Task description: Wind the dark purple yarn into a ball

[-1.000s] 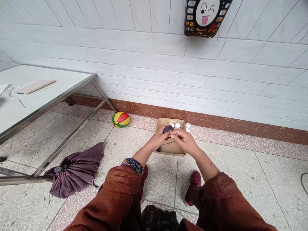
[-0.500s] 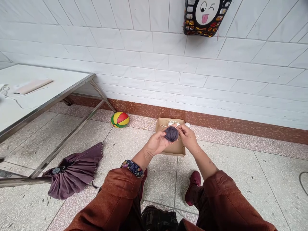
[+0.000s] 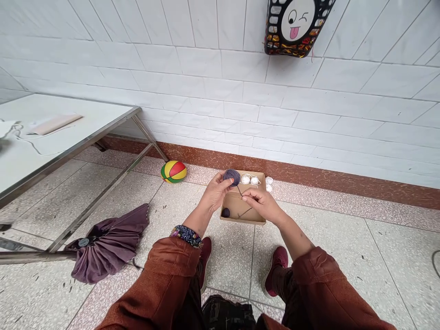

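Observation:
A dark purple-grey ball of yarn (image 3: 231, 177) is gripped in my left hand (image 3: 216, 190), its thumb across the front. From the ball a strand of yarn (image 3: 239, 190) runs down to my right hand (image 3: 263, 203), whose fingers pinch it; a loose end hangs below. Beneath both hands a shallow cardboard box (image 3: 240, 221) lies on the floor. Inside it, a small dark yarn ball (image 3: 225, 212) sits in the near left corner and white yarn balls (image 3: 254, 180) lie along the far side.
More white balls (image 3: 269, 184) lie just right of the box. A striped ball (image 3: 173, 172) rests by the wall, near a metal-framed table (image 3: 113, 114). Purple folded cloth (image 3: 106, 247) lies left on the floor. A black basket (image 3: 292, 27) hangs on the wall.
My left hand has moved the yarn ball left and up. My right hand has drawn apart from it, with a strand now stretched between them. More of the box shows.

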Action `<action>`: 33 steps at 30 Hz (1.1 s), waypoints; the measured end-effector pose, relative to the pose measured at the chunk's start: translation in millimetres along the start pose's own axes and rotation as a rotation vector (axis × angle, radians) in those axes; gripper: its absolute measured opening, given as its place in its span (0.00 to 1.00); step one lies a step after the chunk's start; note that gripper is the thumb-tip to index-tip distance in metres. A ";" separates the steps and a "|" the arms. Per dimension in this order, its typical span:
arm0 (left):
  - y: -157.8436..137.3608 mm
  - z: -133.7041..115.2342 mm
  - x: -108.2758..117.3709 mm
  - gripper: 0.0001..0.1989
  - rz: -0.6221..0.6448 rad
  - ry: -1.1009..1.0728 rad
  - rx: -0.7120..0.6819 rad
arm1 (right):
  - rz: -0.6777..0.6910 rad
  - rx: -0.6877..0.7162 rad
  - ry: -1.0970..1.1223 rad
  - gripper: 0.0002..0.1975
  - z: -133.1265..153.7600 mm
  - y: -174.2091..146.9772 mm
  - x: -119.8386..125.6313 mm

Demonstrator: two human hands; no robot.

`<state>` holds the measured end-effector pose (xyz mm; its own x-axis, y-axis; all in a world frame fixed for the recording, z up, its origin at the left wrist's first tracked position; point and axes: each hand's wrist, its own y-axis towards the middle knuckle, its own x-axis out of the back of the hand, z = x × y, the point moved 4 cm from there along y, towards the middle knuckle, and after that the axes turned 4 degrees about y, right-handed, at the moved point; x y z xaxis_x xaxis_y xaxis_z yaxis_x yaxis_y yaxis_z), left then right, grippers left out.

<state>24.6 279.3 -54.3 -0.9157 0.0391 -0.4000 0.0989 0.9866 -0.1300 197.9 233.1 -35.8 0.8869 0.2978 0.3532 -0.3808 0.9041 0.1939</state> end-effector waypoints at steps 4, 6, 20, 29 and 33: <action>2.3 3.3 1.6 0.21 -0.057 0.400 -0.126 | 0.025 0.064 0.112 0.14 19.2 -3.9 3.7; -0.4 8.1 -4.5 0.22 0.027 0.547 -0.133 | -0.057 0.072 0.147 0.15 20.7 -3.2 13.1; -27.2 7.5 -38.9 0.27 0.485 0.012 0.062 | -0.335 -0.192 -0.141 0.13 -44.8 2.7 29.7; 0.5 5.7 -7.5 0.22 0.067 -0.130 0.018 | 0.036 0.053 -0.143 0.13 -9.8 -2.5 -2.0; 2.5 7.5 -2.9 0.24 0.032 0.153 -0.066 | 0.055 0.076 0.022 0.12 11.9 -7.2 3.1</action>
<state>30.5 280.4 -60.3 -0.9616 0.0890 -0.2596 0.1074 0.9926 -0.0574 200.3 223.9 -25.3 0.8696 0.3534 0.3448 -0.4467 0.8607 0.2443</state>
